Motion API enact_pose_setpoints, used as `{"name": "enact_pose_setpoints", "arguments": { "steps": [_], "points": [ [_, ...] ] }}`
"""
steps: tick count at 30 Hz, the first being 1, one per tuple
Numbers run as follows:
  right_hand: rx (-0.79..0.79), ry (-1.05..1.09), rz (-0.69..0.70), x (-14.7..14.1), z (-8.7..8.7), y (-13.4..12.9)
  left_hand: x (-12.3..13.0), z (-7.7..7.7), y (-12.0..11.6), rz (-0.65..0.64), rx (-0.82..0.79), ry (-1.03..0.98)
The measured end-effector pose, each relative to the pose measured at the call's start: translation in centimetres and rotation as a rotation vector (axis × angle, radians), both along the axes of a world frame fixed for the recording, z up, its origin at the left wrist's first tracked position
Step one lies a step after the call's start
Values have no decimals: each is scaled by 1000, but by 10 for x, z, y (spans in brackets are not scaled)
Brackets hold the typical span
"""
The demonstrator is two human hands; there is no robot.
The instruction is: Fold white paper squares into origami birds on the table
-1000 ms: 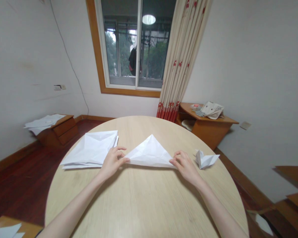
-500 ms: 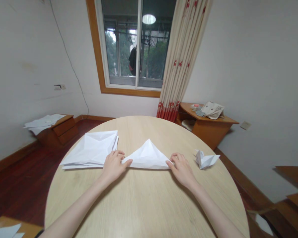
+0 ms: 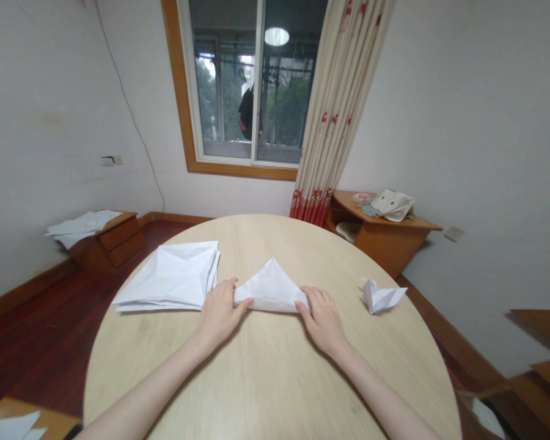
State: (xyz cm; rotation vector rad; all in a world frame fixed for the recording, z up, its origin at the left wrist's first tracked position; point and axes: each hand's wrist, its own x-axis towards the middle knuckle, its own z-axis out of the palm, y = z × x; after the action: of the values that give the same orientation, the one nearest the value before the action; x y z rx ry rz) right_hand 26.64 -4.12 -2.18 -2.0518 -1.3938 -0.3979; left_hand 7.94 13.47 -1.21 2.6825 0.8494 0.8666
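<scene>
A folded sheet of white paper [image 3: 273, 286] lies in front of me on the round wooden table [image 3: 261, 379], its peak pointing away from me. My left hand [image 3: 220, 308] pinches its left corner, thumb on the near side and fingers behind. At the right corner, my right hand [image 3: 319, 315] grips the paper the same way. To the left is a stack of creased white paper sheets [image 3: 174, 275], close beside my left hand. A small folded paper figure [image 3: 381, 296] with pointed ends stands apart, right of my right hand.
Beyond the table on the right, a corner cabinet [image 3: 394, 238] holds a pale cloth bag [image 3: 394, 205]. A low wooden drawer unit [image 3: 121, 238] with papers on top stands at the left wall. A patterned curtain [image 3: 332, 122] hangs beside the window.
Both hands have moved inward, toward each other. The folded paper now looks narrower between them, with its side corners bent in. The stack and the small figure stay where they were.
</scene>
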Motion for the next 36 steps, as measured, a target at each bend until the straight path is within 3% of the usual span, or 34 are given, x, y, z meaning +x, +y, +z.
{"name": "enact_pose_setpoints", "arguments": {
  "steps": [7,15,19,24,26,31,36],
  "points": [
    [-24,-58,-113,4,1,0,1,3,-3,-7,-36,55],
    [-19,-39,-96,-1,0,0,0,5,-6,27,9,89],
    [-56,-18,-117,-2,-3,1,1,0,-9,-81,96,24],
    [-36,-46,-99,-5,-1,2,3,-8,-15,-414,143,113],
    [-2,-84,-85,-8,1,2,5,-13,-17,-487,136,168],
    [10,-204,-8,-17,8,1,7,-22,-19,-493,102,232],
    [-78,-280,186,-27,8,1,8,-27,-17,-499,81,250]
  ]
}}
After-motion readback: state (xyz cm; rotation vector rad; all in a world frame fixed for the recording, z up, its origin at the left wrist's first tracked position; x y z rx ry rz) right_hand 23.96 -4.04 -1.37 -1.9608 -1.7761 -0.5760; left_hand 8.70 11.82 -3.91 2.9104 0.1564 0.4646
